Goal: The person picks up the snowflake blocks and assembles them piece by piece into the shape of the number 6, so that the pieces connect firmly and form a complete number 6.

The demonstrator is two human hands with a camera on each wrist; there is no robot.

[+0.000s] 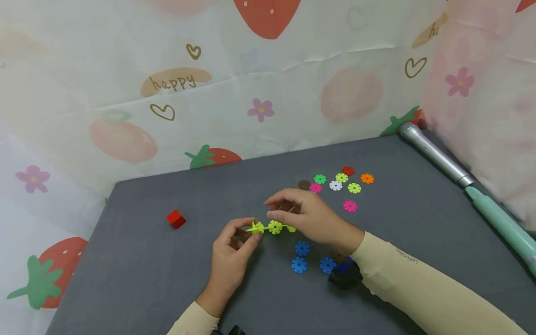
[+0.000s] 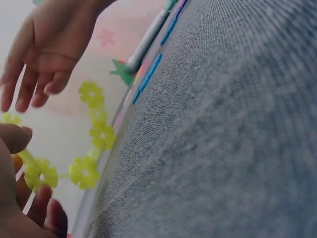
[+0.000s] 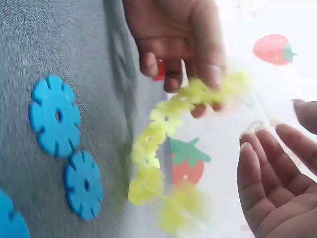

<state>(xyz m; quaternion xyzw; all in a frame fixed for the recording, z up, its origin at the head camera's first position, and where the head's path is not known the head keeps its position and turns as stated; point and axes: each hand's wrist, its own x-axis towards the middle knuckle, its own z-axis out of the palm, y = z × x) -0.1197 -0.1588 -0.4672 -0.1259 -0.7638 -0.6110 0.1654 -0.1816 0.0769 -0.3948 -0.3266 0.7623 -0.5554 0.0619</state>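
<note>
A chain of interlocked yellow-green snowflake discs (image 1: 275, 227) hangs in the air over the table, blurred in the right wrist view. My left hand (image 1: 232, 253) pinches one end of it between thumb and fingers. In the left wrist view the chain (image 2: 84, 172) curves round in an arc below my right hand (image 2: 54, 49). That right hand (image 1: 311, 216) is just right of the left one, over the chain, its fingers loosely bent with nothing between them. Several blue discs (image 1: 302, 248) lie on the table in front of the right hand; the right wrist hides part of this group.
Loose discs in pink (image 1: 350, 206), orange (image 1: 367, 178), white (image 1: 336, 185) and other colours lie toward the back. A red cube (image 1: 176, 219) sits at left on the grey table (image 1: 138, 260). Along the right edge lies a silver and mint-green microphone-like stick (image 1: 437, 156).
</note>
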